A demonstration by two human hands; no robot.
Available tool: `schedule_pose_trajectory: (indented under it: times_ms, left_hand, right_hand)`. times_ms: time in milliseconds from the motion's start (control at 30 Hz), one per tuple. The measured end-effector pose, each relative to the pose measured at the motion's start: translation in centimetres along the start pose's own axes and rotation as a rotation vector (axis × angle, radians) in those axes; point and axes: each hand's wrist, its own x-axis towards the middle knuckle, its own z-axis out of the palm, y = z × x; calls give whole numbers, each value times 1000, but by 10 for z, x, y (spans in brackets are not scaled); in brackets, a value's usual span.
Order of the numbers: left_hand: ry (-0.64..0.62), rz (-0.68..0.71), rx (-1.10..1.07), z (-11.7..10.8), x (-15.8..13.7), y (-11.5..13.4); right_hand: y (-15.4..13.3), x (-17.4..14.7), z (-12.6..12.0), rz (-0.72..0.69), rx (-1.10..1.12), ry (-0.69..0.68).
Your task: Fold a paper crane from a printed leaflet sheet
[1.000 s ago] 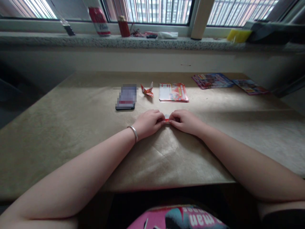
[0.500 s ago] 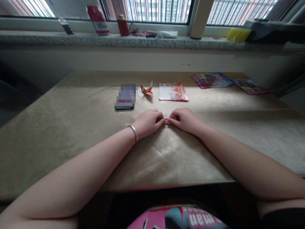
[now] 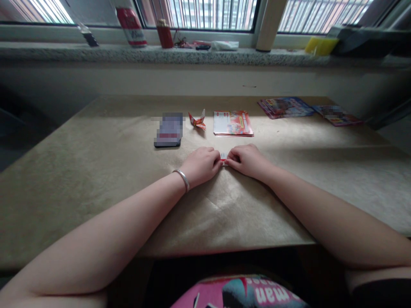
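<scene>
Between my two hands, low over the table, is a small piece of folded paper (image 3: 224, 157), white with a red edge; most of it is covered by my fingers. My left hand (image 3: 202, 164), below a silver bangle, is closed and pinches the paper's left side. From the right, my right hand (image 3: 248, 160) pinches the other side with thumb and fingers. Just beyond the hands lie a folded paper crane (image 3: 198, 121) in red and white and a stack of printed sheets (image 3: 233, 123).
A phone (image 3: 169, 130) with a blurred screen lies left of the crane. Colourful leaflets (image 3: 285, 107) are at the table's back right. On the stone windowsill (image 3: 180, 54) stand a red-and-white can (image 3: 131, 26), a red lighter-like cylinder (image 3: 165, 35) and a yellow object (image 3: 321, 45).
My left hand has shifted and rolled slightly, its thumb now more tucked against the fingers. The right hand and the paper stay almost in place.
</scene>
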Motion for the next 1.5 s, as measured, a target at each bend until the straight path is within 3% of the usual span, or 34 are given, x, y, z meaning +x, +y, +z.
schedule_pose_trajectory:
  times_ms: [400,633,700,767,900,1167,1500]
  left_hand:
    - [-11,-6,49,0,1,2]
    - [30,-26,-102,0,-1,-3]
    - [60,33,-177,0,-3,-9]
    - [65,179,-229,-1,-5,-15]
    - [121,299,-165,-3,-10,-21]
    - [153,278,-88,-4,-12,-17]
    - [120,240,-125,-4,-11,-17]
  right_hand:
    - [-3,-1,0,6,-36,-1]
    - [-3,-2,0,14,-31,-1]
    - [-3,-3,0,18,-34,0]
    - [-2,-3,0,17,-32,3]
    - [2,-4,2,-18,6,27]
    - [10,-15,-7,-267,35,53]
    - [8,-17,-10,-230,-50,40]
